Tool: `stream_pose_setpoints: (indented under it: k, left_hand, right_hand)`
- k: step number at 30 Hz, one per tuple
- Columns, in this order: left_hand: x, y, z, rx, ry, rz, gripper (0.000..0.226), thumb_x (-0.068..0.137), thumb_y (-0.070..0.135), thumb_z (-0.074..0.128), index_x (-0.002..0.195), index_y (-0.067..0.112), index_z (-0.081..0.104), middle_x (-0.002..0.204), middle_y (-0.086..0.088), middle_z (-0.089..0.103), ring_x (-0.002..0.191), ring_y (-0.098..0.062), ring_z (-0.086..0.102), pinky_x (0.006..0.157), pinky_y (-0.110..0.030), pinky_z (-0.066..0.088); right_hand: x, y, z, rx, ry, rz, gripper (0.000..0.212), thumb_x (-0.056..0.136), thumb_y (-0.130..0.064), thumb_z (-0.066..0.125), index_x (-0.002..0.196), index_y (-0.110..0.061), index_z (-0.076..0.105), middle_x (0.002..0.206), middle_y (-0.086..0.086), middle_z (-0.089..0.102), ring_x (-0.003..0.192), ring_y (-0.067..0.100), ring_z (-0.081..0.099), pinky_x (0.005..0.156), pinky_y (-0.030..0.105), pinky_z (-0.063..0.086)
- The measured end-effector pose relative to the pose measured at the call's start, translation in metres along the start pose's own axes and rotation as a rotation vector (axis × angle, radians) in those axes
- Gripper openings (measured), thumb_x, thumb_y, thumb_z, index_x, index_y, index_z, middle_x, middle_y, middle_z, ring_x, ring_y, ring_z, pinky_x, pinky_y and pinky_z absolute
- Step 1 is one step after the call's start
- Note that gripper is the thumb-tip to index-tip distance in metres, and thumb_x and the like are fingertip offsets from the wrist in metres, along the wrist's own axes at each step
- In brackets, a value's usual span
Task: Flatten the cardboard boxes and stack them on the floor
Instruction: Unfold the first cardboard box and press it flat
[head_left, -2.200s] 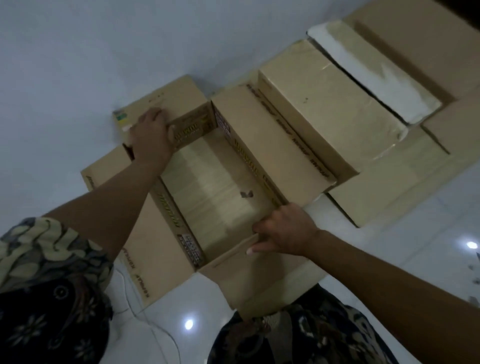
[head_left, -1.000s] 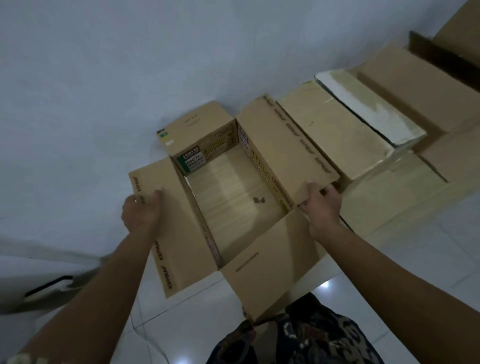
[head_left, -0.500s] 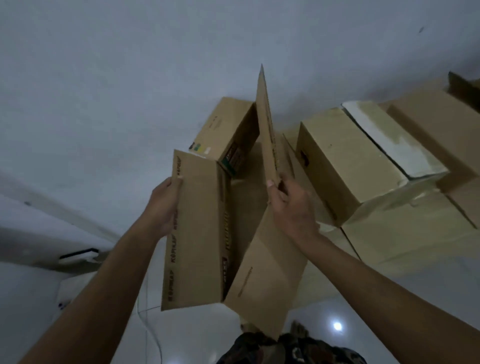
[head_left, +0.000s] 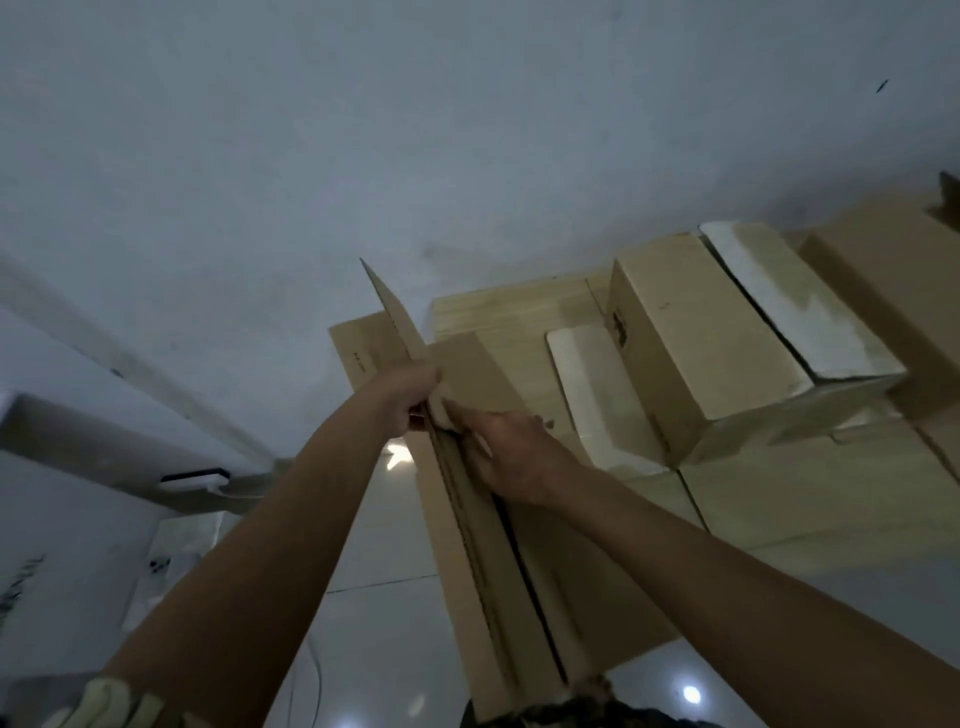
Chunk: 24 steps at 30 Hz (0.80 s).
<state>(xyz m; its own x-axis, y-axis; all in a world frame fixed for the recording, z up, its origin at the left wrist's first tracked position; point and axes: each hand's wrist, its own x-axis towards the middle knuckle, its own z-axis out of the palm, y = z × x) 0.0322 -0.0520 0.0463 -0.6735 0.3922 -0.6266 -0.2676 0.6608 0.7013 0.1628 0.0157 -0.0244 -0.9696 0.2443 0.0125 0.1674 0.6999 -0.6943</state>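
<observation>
A brown cardboard box (head_left: 483, 561), pressed nearly flat, stands on edge in front of me, reaching from my lap up to a flap tip near the wall. My left hand (head_left: 408, 397) grips its upper left side. My right hand (head_left: 506, 449) presses against the right side, fingers closed on the folded layers. Both hands pinch the panels together. Behind it stand an upright closed box (head_left: 691, 343) and a white-topped box (head_left: 789, 306) on flat cardboard sheets (head_left: 810, 499).
A pale wall (head_left: 467, 130) rises straight ahead. A white appliance with a dark handle (head_left: 104, 467) stands at the left. Glossy white floor tiles (head_left: 374, 623) with light reflections lie below, and a thin cable runs across them.
The open box has been lifted off the floor and its sides squeezed together until nearly flat. Both hands moved from the outer flaps to its upper middle. The view tilted upward.
</observation>
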Motion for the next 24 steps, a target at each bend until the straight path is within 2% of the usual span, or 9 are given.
stream_pose_setpoints:
  k: [2, 5, 8, 10, 12, 15, 17, 21, 24]
  left_hand:
    - [0.006, -0.009, -0.008, -0.055, 0.011, -0.025, 0.013, 0.098, 0.009, 0.047, 0.088, 0.011, 0.056, 0.083, -0.007, 0.061, 0.071, -0.019, 0.057, 0.062, -0.03, 0.05]
    - [0.004, -0.015, -0.023, -0.192, -0.024, 0.017, 0.009, 0.098, 0.012, 0.053, 0.106, 0.012, 0.056, 0.097, -0.006, 0.066, 0.087, -0.021, 0.064, 0.072, -0.031, 0.054]
    - [-0.001, -0.012, -0.038, -0.264, -0.072, 0.077, 0.021, 0.098, 0.016, 0.054, 0.118, 0.01, 0.056, 0.105, -0.009, 0.069, 0.094, -0.023, 0.066, 0.073, -0.033, 0.053]
    - [-0.007, -0.009, -0.047, -0.292, -0.108, 0.106, 0.024, 0.098, 0.019, 0.055, 0.119, 0.008, 0.059, 0.106, -0.009, 0.072, 0.094, -0.022, 0.069, 0.073, -0.033, 0.055]
    - [-0.013, -0.009, -0.058, -0.333, -0.137, 0.137, 0.024, 0.097, 0.02, 0.055, 0.116, 0.008, 0.063, 0.104, -0.008, 0.075, 0.09, -0.02, 0.073, 0.072, -0.031, 0.059]
    - [-0.023, -0.01, -0.073, -0.416, -0.19, 0.185, 0.025, 0.094, 0.02, 0.056, 0.112, 0.007, 0.067, 0.104, -0.009, 0.075, 0.087, -0.018, 0.074, 0.078, -0.032, 0.061]
    - [-0.029, -0.013, -0.083, -0.449, -0.201, 0.208, 0.029, 0.089, 0.023, 0.06, 0.112, 0.007, 0.068, 0.108, -0.011, 0.073, 0.089, -0.02, 0.073, 0.082, -0.034, 0.06]
    - [-0.038, -0.021, -0.102, -0.521, -0.293, 0.219, 0.063, 0.053, 0.033, 0.093, 0.108, 0.007, 0.075, 0.111, -0.015, 0.072, 0.094, -0.025, 0.072, 0.078, -0.037, 0.061]
    - [-0.041, -0.031, -0.109, -0.53, -0.272, 0.251, 0.068, 0.042, 0.037, 0.096, 0.102, 0.011, 0.079, 0.109, -0.013, 0.073, 0.093, -0.024, 0.072, 0.076, -0.035, 0.06]
  right_hand:
    - [-0.008, 0.01, -0.012, 0.064, -0.145, 0.048, 0.053, 0.096, -0.02, 0.048, 0.149, -0.025, 0.045, 0.137, 0.01, 0.061, 0.121, 0.027, 0.058, 0.101, 0.037, 0.046]
    - [-0.011, 0.033, -0.022, 0.084, -0.093, 0.224, 0.047, 0.101, -0.035, 0.047, 0.147, -0.026, 0.048, 0.15, 0.002, 0.049, 0.137, 0.022, 0.046, 0.111, 0.036, 0.038]
    - [-0.005, 0.052, -0.019, 0.029, 0.021, 0.451, 0.068, 0.1, -0.057, 0.039, 0.156, -0.02, 0.027, 0.163, 0.004, 0.027, 0.147, 0.024, 0.031, 0.118, 0.044, 0.027]
    - [0.0, 0.055, -0.016, 0.182, 0.09, 0.621, 0.089, 0.093, -0.071, 0.039, 0.16, -0.02, 0.01, 0.167, 0.003, 0.01, 0.152, 0.023, 0.018, 0.121, 0.046, 0.02]
    - [0.006, 0.056, -0.019, 0.423, 0.176, 0.74, 0.109, 0.081, -0.083, 0.045, 0.161, -0.021, 0.001, 0.168, 0.003, 0.006, 0.152, 0.025, 0.017, 0.121, 0.045, 0.021]
    - [0.015, 0.057, -0.028, 0.752, 0.255, 0.831, 0.128, 0.066, -0.091, 0.052, 0.16, -0.022, 0.0, 0.167, 0.004, 0.011, 0.15, 0.03, 0.022, 0.118, 0.05, 0.025]
    - [0.019, 0.057, -0.032, 0.899, 0.237, 0.829, 0.125, 0.066, -0.091, 0.053, 0.161, -0.023, 0.006, 0.167, 0.003, 0.013, 0.15, 0.03, 0.022, 0.116, 0.05, 0.024]
    - [0.022, 0.059, -0.036, 1.03, 0.147, 0.702, 0.089, 0.082, -0.082, 0.045, 0.154, -0.032, 0.033, 0.158, -0.001, 0.037, 0.142, 0.024, 0.037, 0.113, 0.048, 0.026]
    - [0.023, 0.065, -0.028, 1.193, 0.04, 0.642, 0.074, 0.078, -0.083, 0.052, 0.135, -0.036, 0.057, 0.131, -0.002, 0.065, 0.116, 0.018, 0.062, 0.105, 0.044, 0.042]
